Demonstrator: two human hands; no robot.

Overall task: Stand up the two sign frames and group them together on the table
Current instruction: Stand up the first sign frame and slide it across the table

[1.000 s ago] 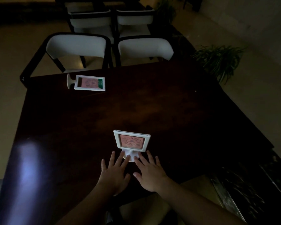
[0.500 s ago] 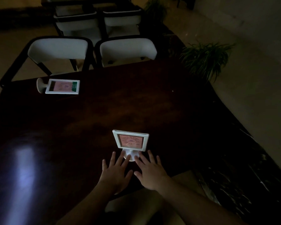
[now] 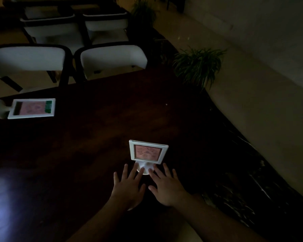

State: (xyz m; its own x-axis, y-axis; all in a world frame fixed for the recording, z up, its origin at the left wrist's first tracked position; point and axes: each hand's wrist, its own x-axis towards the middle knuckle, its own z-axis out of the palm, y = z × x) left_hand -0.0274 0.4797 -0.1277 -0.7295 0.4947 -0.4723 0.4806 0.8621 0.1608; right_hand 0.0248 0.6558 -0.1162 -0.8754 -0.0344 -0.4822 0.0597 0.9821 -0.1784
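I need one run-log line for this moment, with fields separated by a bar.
near sign frame: upright | far sign frame: lying flat, apart | left hand: open, fingertips on base | right hand: open, fingertips on base | task: unfinished

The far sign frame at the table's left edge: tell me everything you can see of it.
The white rectangular sign frame with a pink insert lies flat on the dark wooden table, face up, near the far left edge. A green strip runs down the insert's right side. Its short neck and round white base point left. It looks like plastic. Neither hand touches it; nothing rests on it.
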